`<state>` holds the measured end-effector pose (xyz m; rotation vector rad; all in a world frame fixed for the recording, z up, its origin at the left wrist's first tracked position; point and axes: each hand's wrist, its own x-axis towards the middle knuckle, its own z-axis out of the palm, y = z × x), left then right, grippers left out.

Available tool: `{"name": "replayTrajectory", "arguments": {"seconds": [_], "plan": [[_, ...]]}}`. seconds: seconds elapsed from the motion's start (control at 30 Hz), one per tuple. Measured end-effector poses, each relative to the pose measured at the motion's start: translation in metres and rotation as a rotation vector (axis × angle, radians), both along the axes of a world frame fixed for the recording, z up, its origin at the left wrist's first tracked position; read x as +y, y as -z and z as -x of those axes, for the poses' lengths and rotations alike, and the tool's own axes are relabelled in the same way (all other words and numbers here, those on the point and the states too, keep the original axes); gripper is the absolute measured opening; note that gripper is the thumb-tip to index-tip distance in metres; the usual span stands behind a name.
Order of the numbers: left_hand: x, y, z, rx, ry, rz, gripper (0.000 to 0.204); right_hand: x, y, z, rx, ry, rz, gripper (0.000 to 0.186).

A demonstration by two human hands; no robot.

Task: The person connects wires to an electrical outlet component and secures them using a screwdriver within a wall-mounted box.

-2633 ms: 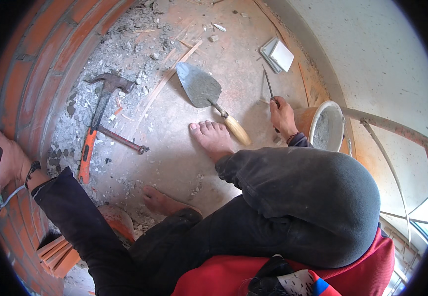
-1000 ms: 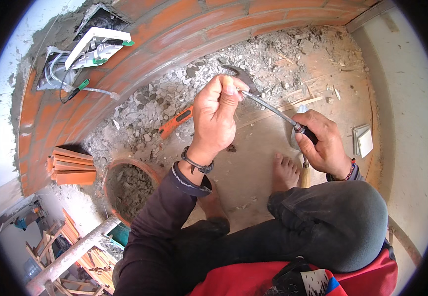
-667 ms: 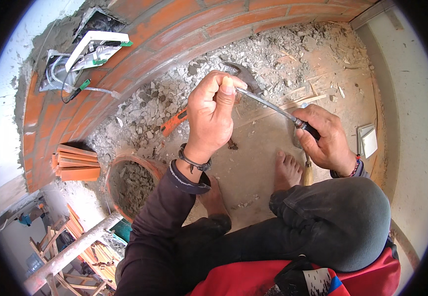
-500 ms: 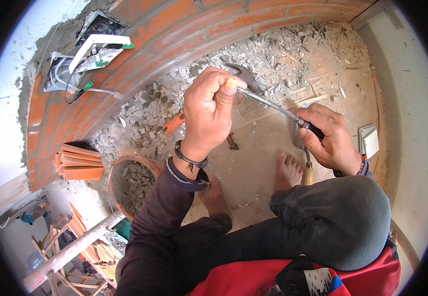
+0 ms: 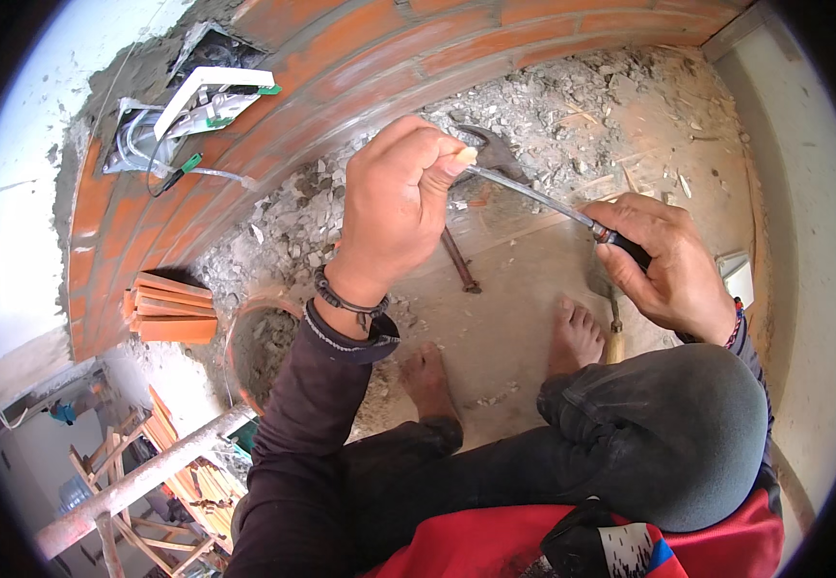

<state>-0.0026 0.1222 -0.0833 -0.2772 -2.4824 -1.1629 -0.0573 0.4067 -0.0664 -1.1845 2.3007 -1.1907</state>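
Above the dusty, rubble-strewn floor [image 5: 524, 289], your right hand [image 5: 668, 255] wraps the handle of a slim, black-handled metal screwdriver [image 5: 533, 196]; your left hand [image 5: 397, 202] pinches its tip, seemingly steadying it, perhaps hiding something small.

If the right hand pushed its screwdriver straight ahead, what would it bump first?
Probably the left hand, whose fingertips the screwdriver in the right hand points at; whether they touch is hard to see.

Rubble [image 5: 288, 214] and bare brickwork [image 5: 341, 72] show a building site.
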Motion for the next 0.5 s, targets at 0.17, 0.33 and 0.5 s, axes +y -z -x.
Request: {"name": "replayTrajectory", "arguments": {"seconds": [0.17,0.33,0.5], "plan": [[-0.012,-0.014,0.002,-0.038,0.045,0.03,0.019,-0.009,0.003,0.004,-0.078,-0.033,0.069,0.028],[-0.022,-0.036,-0.004,-0.182,-0.054,-0.177,0.041,-0.02,0.009,0.003,-0.195,-0.028,0.104,0.025],[-0.038,-0.03,-0.014,-0.272,-0.061,-0.402,0.043,-0.031,0.022,0.001,-0.172,-0.013,0.24,0.026]]}}
